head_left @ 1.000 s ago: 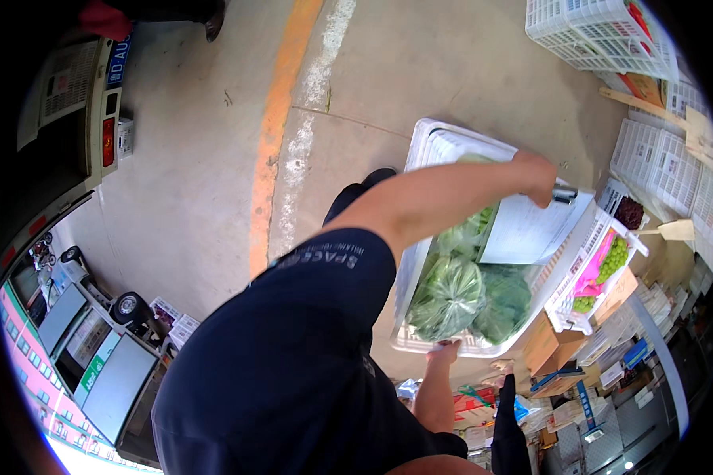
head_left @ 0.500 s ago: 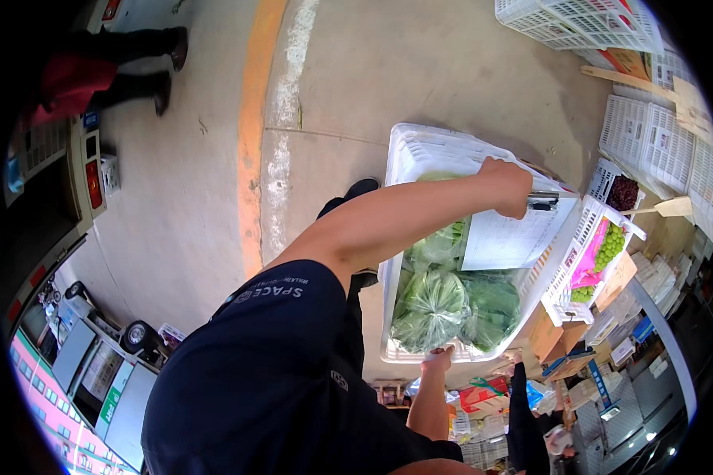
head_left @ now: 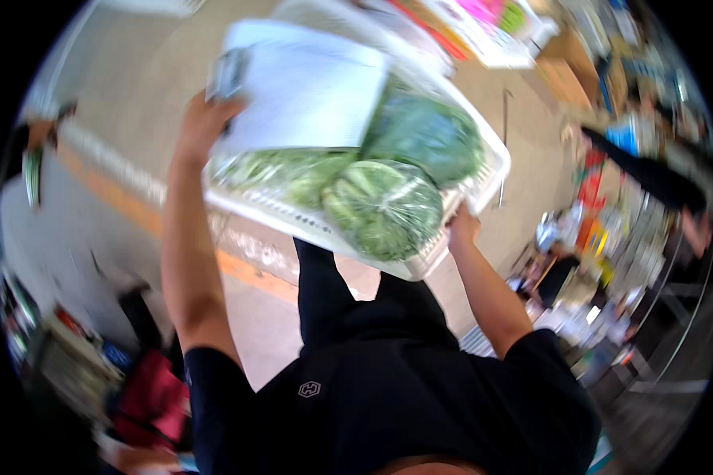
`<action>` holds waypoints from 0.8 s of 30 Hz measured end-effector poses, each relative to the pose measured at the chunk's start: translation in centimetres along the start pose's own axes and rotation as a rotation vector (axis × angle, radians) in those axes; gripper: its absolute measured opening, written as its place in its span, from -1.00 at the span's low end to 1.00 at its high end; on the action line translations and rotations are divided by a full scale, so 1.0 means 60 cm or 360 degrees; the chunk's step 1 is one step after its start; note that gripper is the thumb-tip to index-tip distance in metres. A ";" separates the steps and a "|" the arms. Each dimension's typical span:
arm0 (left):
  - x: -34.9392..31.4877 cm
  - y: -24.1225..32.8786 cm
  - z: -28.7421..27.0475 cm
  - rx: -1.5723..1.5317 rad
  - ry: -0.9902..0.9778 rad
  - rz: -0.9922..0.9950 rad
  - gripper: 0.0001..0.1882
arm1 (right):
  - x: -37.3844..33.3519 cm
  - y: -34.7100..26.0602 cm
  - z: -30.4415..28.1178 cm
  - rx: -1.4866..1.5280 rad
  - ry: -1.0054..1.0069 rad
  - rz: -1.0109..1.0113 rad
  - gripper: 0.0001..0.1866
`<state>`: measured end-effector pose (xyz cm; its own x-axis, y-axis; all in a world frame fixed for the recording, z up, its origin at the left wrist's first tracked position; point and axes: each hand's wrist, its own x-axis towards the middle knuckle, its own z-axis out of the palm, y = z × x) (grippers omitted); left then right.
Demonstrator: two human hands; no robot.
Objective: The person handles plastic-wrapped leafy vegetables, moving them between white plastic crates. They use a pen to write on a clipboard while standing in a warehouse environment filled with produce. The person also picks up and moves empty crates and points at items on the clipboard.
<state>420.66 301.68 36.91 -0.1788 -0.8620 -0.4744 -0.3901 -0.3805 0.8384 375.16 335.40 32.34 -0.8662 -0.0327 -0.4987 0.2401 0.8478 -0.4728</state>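
A white plastic crate (head_left: 325, 231) hangs tilted in front of my body, above the floor. Inside it lie clear bags of green leafy vegetables, among them a round bagged bundle (head_left: 384, 210) nearest me and a darker bag (head_left: 428, 142) beyond it. A clipboard with white paper (head_left: 309, 87) covers the crate's left part. My left hand (head_left: 206, 123) is closed at its clip end; whether those fingers also hold the crate's rim is hidden. At the near right corner, my right hand (head_left: 463, 226) is closed on the crate's edge.
Beyond the crate stands a white crate with pink and green contents (head_left: 495, 28), beside a cardboard box (head_left: 570, 67). A thin metal rod (head_left: 505, 146) is to the right. Blurred stacked goods fill the right side. A person in red (head_left: 154, 396) shows at lower left.
My body has turned and the view has swung round. The crate now hangs straight ahead of me, clipboard at its left. Both hands have kept their holds.
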 end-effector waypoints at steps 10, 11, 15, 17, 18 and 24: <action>-0.311 0.005 0.122 -0.1172 0.0704 -0.0334 -0.58 | 0.013 0.026 -0.057 0.0052 -0.0286 -0.0749 -0.62; -0.329 -0.007 0.179 -0.1148 0.0800 -0.0294 -0.59 | 0.021 0.031 -0.055 0.0059 -0.0412 -0.0795 -0.59; -0.315 0.062 0.472 -0.1786 0.0285 -0.0229 -0.49 | 0.034 0.024 -0.082 -0.0107 -0.0681 -0.0995 -0.43; -0.270 0.102 0.587 -0.1961 0.0124 -0.0064 -0.51 | 0.068 0.013 -0.131 -0.0097 -0.0578 -0.1420 -0.37; -0.244 0.100 0.622 -0.2166 0.0120 -0.0074 -0.54 | 0.083 0.015 -0.172 -0.0119 -0.0543 -0.1633 -0.34; -0.129 0.096 0.744 -0.2471 0.0207 -0.0071 -0.54 | 0.213 -0.020 -0.284 -0.0300 -0.1148 -0.1572 -0.68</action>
<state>379.49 321.12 33.46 -0.0844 -0.8316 -0.5489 0.9040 -0.2956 0.3089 356.35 342.97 38.90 -0.1867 -0.9348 -0.3023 -0.4972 0.3553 -0.7915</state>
